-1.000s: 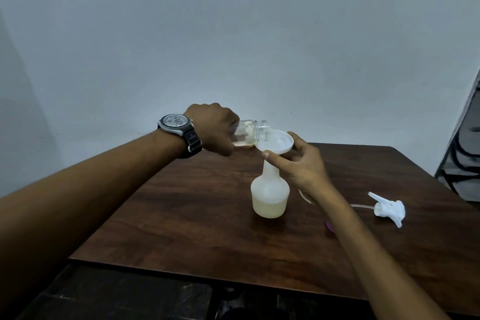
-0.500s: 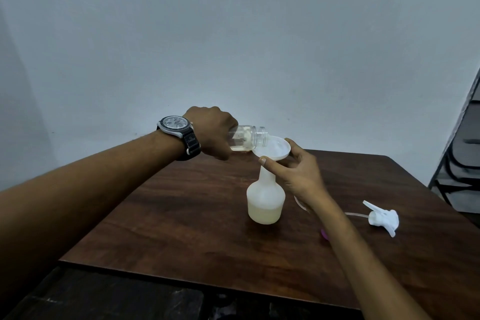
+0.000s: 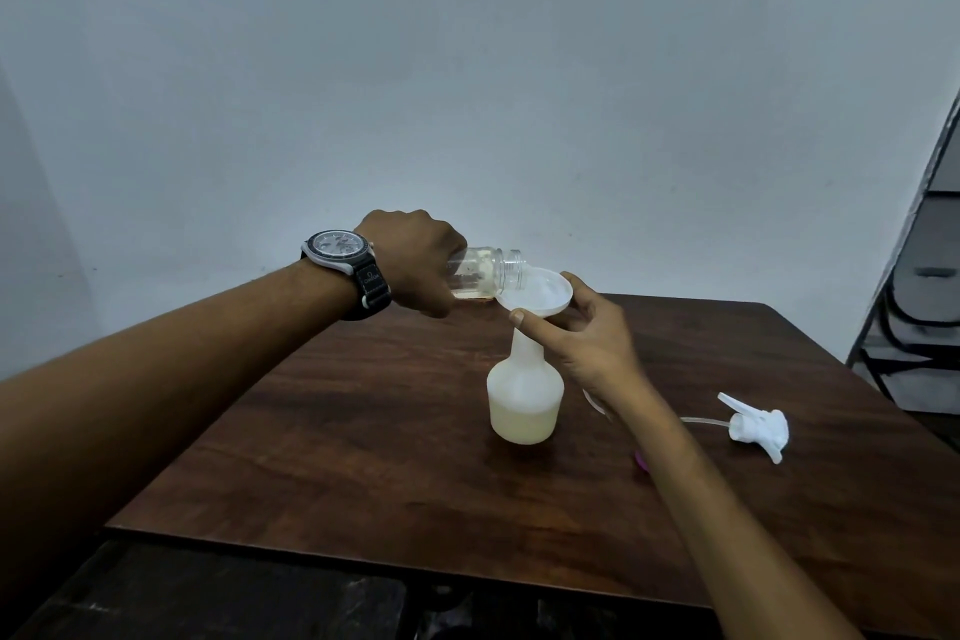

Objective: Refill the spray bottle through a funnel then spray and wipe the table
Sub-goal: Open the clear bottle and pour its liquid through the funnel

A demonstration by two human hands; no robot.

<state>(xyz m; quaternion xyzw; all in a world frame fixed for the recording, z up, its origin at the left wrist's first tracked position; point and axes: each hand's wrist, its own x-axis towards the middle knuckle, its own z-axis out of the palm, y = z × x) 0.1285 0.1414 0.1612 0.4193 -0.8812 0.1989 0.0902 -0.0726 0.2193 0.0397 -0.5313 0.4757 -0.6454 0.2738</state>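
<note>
My left hand (image 3: 415,265) is gripping a clear jar (image 3: 485,273), tipping it on its side with its mouth over the white funnel (image 3: 537,296). The funnel is sitting in the neck of the spray bottle (image 3: 524,392), which is standing on the table (image 3: 363,431). My right hand (image 3: 587,338) is pinching the funnel's rim. Right of the bottle, the spray head (image 3: 758,426) is lying on the table.
</note>
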